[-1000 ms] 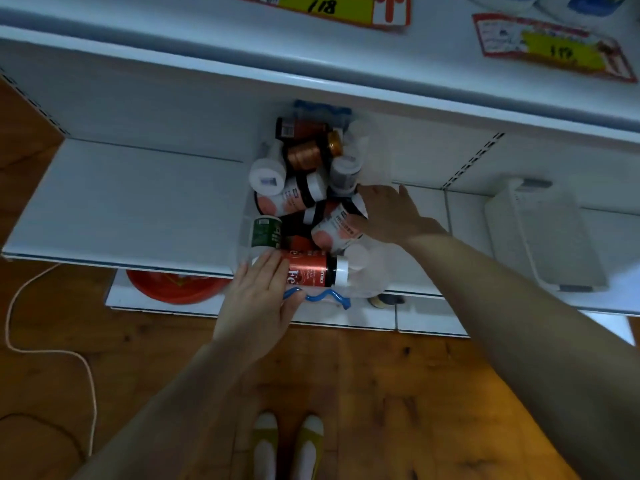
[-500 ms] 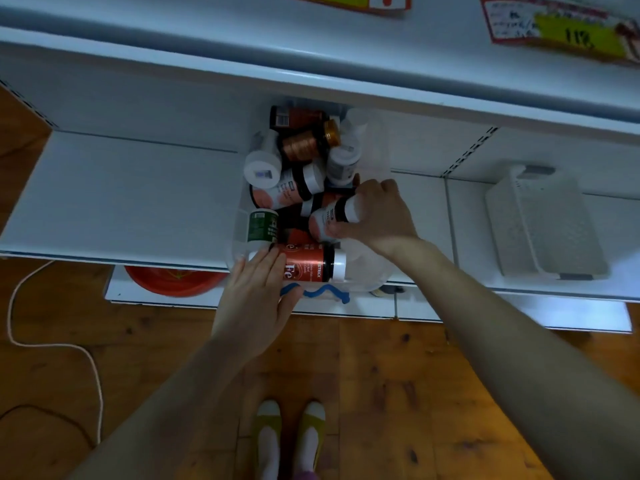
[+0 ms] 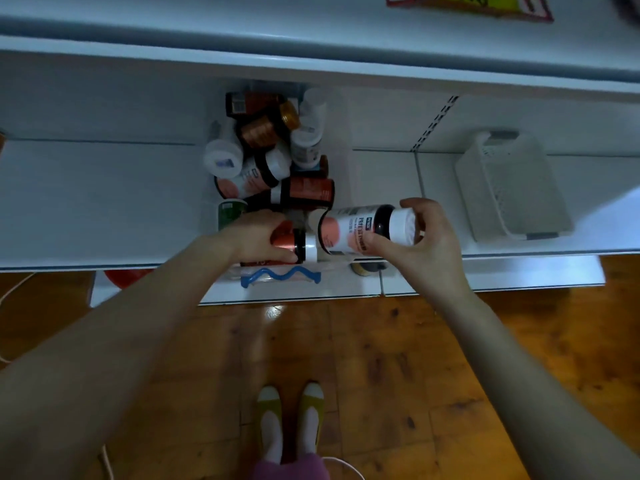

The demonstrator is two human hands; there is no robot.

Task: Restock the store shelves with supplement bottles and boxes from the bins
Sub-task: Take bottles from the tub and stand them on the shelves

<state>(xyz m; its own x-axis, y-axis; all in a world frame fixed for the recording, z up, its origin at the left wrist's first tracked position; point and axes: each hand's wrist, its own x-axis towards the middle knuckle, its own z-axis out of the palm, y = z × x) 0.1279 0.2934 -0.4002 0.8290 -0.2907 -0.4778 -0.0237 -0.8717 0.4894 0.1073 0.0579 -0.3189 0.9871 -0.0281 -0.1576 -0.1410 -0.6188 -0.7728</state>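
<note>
White shelf (image 3: 104,202) holds a bottle-crammed bin (image 3: 346,161) beside an empty basket (image 3: 509,188).

Wooden floor (image 3: 398,358) is seen at 6 o'clock. Yellow-and-white shoes (image 3: 291,420) are planted on it. White cable (image 3: 14,289) is trailed at 9 o'clock. Red round object (image 3: 128,277), possibly a lid, is half hidden under the shelving.

White metal shelving (image 3: 104,202) stands over a glossy wooden plank floor (image 3: 398,358) in dim light. A slotted upright (image 3: 434,123) runs up the back panel above the shelf, and a white cable (image 3: 14,289) trails across the floor below the shelf's left end.
</note>
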